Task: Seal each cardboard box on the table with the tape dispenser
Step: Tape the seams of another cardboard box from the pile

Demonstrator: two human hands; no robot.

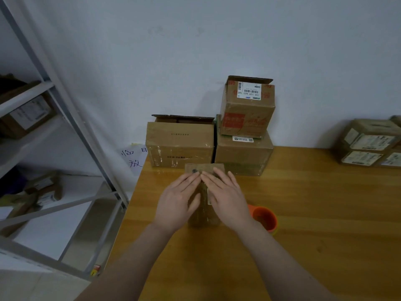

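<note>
Left hand (178,199) and right hand (227,198) press flat on the box (204,168), fingers straight; dispenser (263,217) sits just beside the right hand.

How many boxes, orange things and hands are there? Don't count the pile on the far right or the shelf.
Boxes: 4 (small box, left box, lower box, top box)
Orange tape dispenser: 1
Hands: 2 (left hand, right hand)
Total: 7

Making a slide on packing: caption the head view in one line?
Left hand and right hand press flat on a small cardboard box, orange tape dispenser beside it.
</note>
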